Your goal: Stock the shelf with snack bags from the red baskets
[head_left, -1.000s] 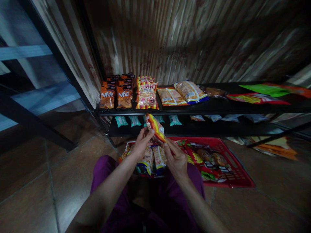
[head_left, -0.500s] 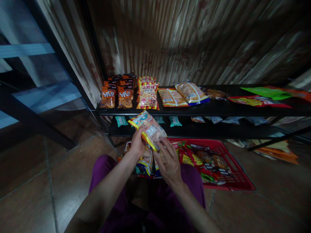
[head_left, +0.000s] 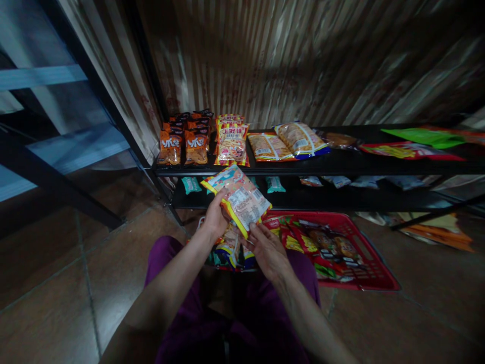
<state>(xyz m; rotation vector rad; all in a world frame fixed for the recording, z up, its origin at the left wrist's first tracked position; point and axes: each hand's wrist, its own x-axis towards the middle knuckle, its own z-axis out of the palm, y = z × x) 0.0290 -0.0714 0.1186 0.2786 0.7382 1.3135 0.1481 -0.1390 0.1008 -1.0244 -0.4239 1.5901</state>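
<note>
A yellow-edged snack bag (head_left: 242,199) is held tilted in front of the shelf, its printed back with a barcode facing up. My left hand (head_left: 217,217) grips its left edge, thumb on top. At the lower right corner my right hand (head_left: 266,248) pinches the bag between thumb and fingers. Below both hands lies a red basket (head_left: 379,268) filled with several snack bags, partly hidden by my hands and knees. Red and yellow snack bags (head_left: 232,144) stand in a row on the black shelf (head_left: 333,166) just beyond the held bag.
Orange snack bags (head_left: 170,147) stand at the shelf's left end. Two clear-fronted bags (head_left: 303,140) lie to the right, then a green packet (head_left: 424,137). Small teal packets (head_left: 275,184) sit on the lower shelf. A dark metal post (head_left: 68,177) rises at left.
The bag has turned a little, showing more of its printed back. My right hand has shifted from lying over the bag to its lower right corner.
</note>
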